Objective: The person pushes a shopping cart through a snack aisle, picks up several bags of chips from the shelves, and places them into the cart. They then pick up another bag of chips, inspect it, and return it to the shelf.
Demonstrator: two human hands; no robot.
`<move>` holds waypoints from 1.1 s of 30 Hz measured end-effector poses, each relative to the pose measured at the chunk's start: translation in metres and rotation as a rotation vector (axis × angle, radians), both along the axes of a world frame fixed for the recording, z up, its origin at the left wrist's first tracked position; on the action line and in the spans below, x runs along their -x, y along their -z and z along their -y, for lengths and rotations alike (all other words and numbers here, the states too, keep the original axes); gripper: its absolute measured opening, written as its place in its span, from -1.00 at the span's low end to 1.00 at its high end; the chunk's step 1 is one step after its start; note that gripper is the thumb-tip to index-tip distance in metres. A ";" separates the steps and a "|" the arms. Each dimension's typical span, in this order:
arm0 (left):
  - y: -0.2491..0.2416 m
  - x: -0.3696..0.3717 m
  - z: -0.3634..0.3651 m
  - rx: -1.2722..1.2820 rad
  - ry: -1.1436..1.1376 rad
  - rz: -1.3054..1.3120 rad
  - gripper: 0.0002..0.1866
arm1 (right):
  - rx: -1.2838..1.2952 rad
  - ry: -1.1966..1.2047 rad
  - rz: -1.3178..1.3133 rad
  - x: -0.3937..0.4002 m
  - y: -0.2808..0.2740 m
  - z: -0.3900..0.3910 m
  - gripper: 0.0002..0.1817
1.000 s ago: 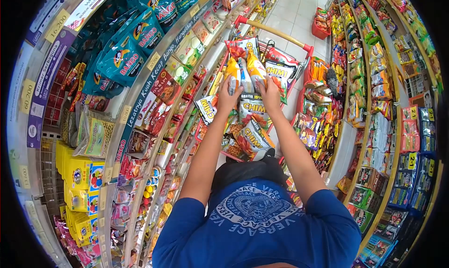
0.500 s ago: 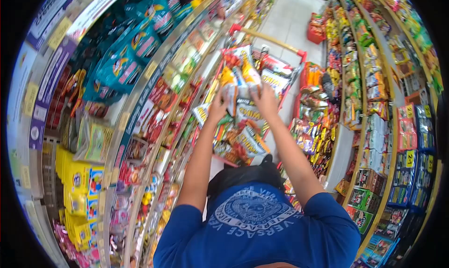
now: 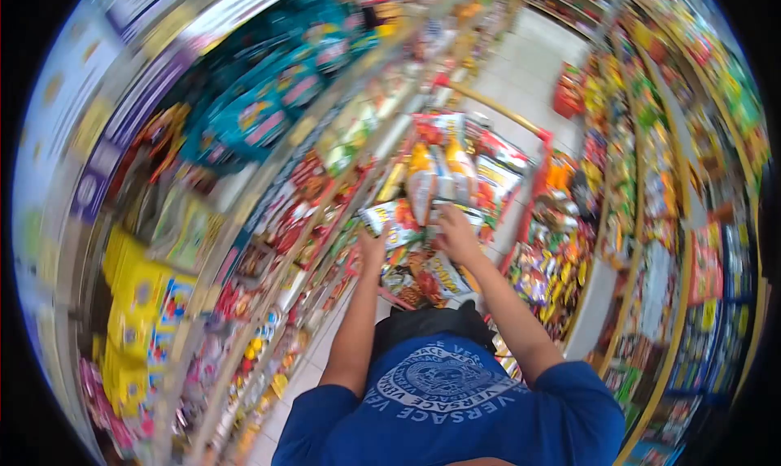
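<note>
My left hand (image 3: 373, 245) is at the lower left edge of a white, yellow and red snack bag (image 3: 395, 221), its thumb and fingers apart. Farther right, my right hand (image 3: 457, 234) is over the heap of bags with its fingers curled. What is under those fingers is hidden. Two orange-and-white bags (image 3: 421, 180) stand slanted just beyond my hands. A brown and white snack bag (image 3: 446, 275) lies nearest my body. All of these fill a red shopping cart (image 3: 541, 169) with a yellow bar.
Shelves of snacks line both sides of the aisle. Teal bags (image 3: 252, 120) and yellow packs (image 3: 142, 320) are on the left. A red bin (image 3: 569, 92) of packets stands ahead on the pale tiled floor (image 3: 508, 63). Packets fill another red-edged container (image 3: 553, 238) at right.
Both hands have drawn back toward my body, and my right hand has come off the orange-and-white bags. Those bags remain slanted in the cart. The whole view has shifted and is blurred.
</note>
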State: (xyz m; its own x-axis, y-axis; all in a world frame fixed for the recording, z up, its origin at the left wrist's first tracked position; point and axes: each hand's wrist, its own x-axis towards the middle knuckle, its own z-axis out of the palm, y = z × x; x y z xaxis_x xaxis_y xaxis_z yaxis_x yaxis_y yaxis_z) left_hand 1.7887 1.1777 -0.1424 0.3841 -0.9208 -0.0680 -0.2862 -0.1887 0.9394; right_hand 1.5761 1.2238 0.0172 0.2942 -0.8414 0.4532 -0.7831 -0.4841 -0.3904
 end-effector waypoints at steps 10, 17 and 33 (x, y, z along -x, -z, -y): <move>-0.052 0.005 -0.030 -0.017 -0.317 -0.845 -0.55 | -0.125 -0.004 -0.120 -0.002 -0.016 -0.011 -0.72; -0.068 -0.003 -0.082 0.025 -0.442 -1.038 -0.29 | -0.098 -0.008 -0.174 -0.001 -0.014 -0.011 -0.75; -0.038 -0.016 -0.117 -0.038 -0.426 -1.162 -0.37 | -0.196 0.119 -0.221 -0.012 -0.012 -0.021 -0.71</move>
State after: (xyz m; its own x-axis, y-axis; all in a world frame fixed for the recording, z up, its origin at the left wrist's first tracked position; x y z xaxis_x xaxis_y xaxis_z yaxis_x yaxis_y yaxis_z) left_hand 1.8046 1.2943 -0.1043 0.3460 -0.7273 -0.5927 0.8042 -0.0955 0.5866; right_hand 1.5886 1.2447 0.0293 0.2615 -0.9409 0.2152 -0.9059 -0.3162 -0.2817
